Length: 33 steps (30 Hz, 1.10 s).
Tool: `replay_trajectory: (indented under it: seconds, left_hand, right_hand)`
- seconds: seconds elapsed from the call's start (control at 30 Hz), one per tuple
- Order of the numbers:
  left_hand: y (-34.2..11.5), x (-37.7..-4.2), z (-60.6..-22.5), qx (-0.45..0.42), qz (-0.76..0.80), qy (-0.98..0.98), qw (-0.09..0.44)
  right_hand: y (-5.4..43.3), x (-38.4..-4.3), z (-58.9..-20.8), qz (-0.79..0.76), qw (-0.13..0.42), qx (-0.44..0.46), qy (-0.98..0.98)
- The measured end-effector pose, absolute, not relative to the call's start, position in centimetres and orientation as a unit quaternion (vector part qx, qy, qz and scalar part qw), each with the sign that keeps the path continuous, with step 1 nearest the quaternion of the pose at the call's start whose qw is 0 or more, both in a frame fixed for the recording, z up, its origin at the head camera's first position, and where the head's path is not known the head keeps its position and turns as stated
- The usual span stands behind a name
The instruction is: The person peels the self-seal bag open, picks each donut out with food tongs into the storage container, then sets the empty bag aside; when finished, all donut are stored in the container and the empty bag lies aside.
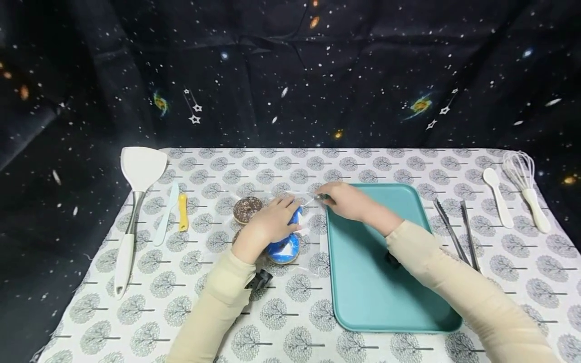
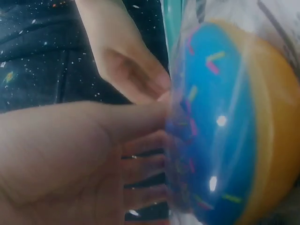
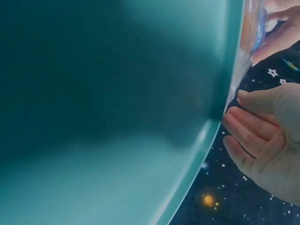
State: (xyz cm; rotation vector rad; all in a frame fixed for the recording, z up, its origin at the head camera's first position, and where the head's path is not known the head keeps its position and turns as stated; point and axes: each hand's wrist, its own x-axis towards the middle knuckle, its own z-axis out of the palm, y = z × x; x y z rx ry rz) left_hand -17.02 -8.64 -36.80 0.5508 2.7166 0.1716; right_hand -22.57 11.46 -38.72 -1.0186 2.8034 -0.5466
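Observation:
A clear plastic bag [image 1: 307, 203] holds several toy doughnuts, among them a brown one with sprinkles [image 1: 247, 205] and a blue-iced one [image 1: 284, 251]. My left hand [image 1: 272, 220] rests on the bag with its fingers spread, partly hiding the doughnuts beneath. Close up in the left wrist view, a blue doughnut [image 2: 215, 117] with colourful sprinkles shows through the film beside my thumb. At the tray's back left corner, my right hand [image 1: 347, 199] pinches the bag's edge between thumb and fingers, and the film stretches towards it.
A teal tray [image 1: 395, 297] lies under my right forearm. To the left are a white spatula [image 1: 140, 169], a pale knife [image 1: 166, 217] and a yellow-handled tool [image 1: 183, 213]. Dark tongs [image 1: 451, 232], a white spoon [image 1: 498, 199] and a whisk [image 1: 528, 191] lie on the right.

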Motion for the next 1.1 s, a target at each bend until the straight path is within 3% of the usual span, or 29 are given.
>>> replay_trajectory:
  seconds: [0.27, 0.47, 0.77, 1.1]
  left_hand:
    - [-7.6, -16.0, -37.3, 0.163, 0.035, 0.975, 0.144]
    - [-7.6, -15.4, -36.8, 0.169, 0.061, 0.969, 0.168]
    - [-7.6, -14.9, -36.3, 0.180, 0.074, 0.970, 0.148]
    - [-7.2, -15.2, -36.5, 0.158, 0.076, 0.968, 0.180]
  right_hand:
    - [9.6, -23.7, -39.1, -0.207, 0.058, -0.341, 0.915]
    - [9.4, -23.8, -39.5, -0.204, 0.055, -0.352, 0.912]
    - [9.7, -23.3, -40.0, -0.199, -0.016, -0.352, 0.914]
    - [12.0, -22.7, -39.8, -0.213, -0.056, -0.374, 0.901]
